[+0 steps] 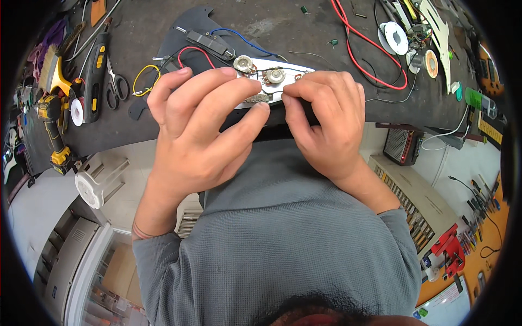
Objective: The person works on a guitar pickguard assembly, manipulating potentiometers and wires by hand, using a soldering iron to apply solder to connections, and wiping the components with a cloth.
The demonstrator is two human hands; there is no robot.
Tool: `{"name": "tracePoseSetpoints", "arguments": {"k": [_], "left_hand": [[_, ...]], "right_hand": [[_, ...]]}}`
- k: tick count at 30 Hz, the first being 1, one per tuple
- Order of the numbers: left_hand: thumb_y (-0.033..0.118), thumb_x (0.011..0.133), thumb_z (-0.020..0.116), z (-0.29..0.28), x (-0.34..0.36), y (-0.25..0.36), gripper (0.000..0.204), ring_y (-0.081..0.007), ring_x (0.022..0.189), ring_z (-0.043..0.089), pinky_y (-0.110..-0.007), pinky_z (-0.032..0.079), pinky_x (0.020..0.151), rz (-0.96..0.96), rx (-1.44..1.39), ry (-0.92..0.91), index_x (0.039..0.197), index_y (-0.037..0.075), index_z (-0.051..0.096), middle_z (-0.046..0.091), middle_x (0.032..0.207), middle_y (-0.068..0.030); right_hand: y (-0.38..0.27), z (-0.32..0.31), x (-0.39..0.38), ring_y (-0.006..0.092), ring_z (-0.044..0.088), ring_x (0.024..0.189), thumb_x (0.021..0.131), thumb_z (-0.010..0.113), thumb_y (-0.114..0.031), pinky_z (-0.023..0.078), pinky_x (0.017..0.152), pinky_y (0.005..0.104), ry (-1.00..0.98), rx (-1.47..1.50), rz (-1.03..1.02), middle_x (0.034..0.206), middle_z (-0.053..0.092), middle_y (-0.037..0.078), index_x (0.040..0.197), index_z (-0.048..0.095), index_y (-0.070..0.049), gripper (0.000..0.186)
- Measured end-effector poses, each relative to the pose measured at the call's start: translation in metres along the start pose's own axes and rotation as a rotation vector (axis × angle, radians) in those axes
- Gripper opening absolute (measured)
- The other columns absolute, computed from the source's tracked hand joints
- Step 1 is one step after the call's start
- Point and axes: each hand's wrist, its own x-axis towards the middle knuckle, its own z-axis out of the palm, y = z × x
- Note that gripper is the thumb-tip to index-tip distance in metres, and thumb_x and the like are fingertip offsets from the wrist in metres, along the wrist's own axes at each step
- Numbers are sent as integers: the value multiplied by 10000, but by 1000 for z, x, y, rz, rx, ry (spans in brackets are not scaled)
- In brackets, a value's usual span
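A bass or guitar pickguard assembly lies near the table edge: a dark pickguard point(187, 27) with a dark pickup point(205, 42), joined by wires to a silvery control plate point(298, 69). On the plate sit two round potentiometers, one at the left point(243, 63) and one in the middle point(275, 75). My left hand point(204, 119) brings thumb and index finger close together at the plate's near edge, its other fingers curved and apart. My right hand point(329, 117) pinches thumb and index finger by the plate's right part. Whatever either pinch holds is too small or hidden to make out.
Red cables point(375, 41), a white spool point(395, 38) and a solder reel point(430, 63) lie to the right. Scissors point(116, 86), a black-yellow tool point(97, 76), a brush point(51, 68) and a yellow drill point(53, 127) are at the left. A stool point(89, 189) stands below.
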Motion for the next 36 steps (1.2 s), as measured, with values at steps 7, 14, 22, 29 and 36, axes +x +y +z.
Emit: {"name": "tracePoseSetpoints", "arguments": {"k": [7, 14, 22, 29, 36], "left_hand": [[147, 735, 832, -3, -2, -4, 334, -285, 1286, 584, -501, 399, 1110, 10, -9, 17, 1064, 203, 833, 718, 1299, -28], [144, 743, 827, -4, -5, -2, 343, -287, 1301, 571, -496, 397, 1111, -11, 9, 1, 1081, 199, 840, 722, 1306, -36], [139, 750, 821, -6, -10, -5, 353, -290, 1310, 570, -496, 396, 1126, -19, 29, 6, 1096, 203, 841, 725, 1302, -41], [130, 771, 854, -9, -14, -7, 328, -297, 1306, 585, -491, 401, 1119, -35, 30, 15, 1092, 197, 841, 727, 1297, -51], [134, 766, 866, -11, -13, -1, 325, -294, 1299, 593, -491, 407, 1114, -41, 16, 0, 1083, 197, 840, 729, 1291, -46]], "right_hand": [[6, 0, 3, 233, 595, 816, 767, 850, -42, 381, 725, 394, -33, -23, -45, 941, 667, -1, 1026, 714, -127, 305], [8, -5, -2, 234, 618, 853, 765, 856, -30, 406, 762, 395, -62, -35, -86, 987, 680, 0, 1057, 713, -131, 340], [5, -11, -17, 229, 627, 874, 780, 856, -19, 410, 762, 382, -88, -32, -43, 986, 685, 8, 1071, 715, -124, 340], [3, -10, -33, 241, 633, 881, 785, 864, -19, 412, 759, 376, -118, 80, 66, 1007, 703, 29, 1105, 734, -102, 355], [3, -11, -36, 248, 633, 901, 798, 870, -38, 416, 768, 382, -131, 93, 72, 1060, 706, 47, 1163, 714, -97, 401]]}}
